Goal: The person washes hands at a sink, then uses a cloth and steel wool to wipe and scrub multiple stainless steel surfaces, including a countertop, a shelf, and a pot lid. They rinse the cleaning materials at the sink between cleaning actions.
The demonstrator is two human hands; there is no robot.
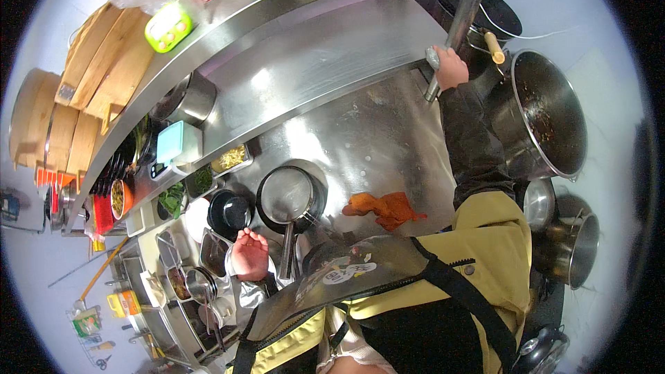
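My right hand (451, 68) reaches to the far right end of the steel shelf and is closed on a crumpled, silvery-grey wad (432, 57) beside the metal post. Near the front edge, my left hand (250, 255) is raised palm up with its fingers slightly curled, and nothing shows in it. Just beyond it are a black bowl (229, 213) and a round strainer (287, 195) resting over a dark pan, its handle towards me. An orange cloth (385, 209) lies crumpled on the steel worktop (332, 150) between my hands.
Large steel pots (550, 114) stand at the right. Along the left are food containers, among them one of bean sprouts (229, 158), and a lidded plastic box (179, 143). Wooden buckets (104, 62) and a green timer (169, 27) sit on the upper shelf. A metal post (467, 10) rises at the right.
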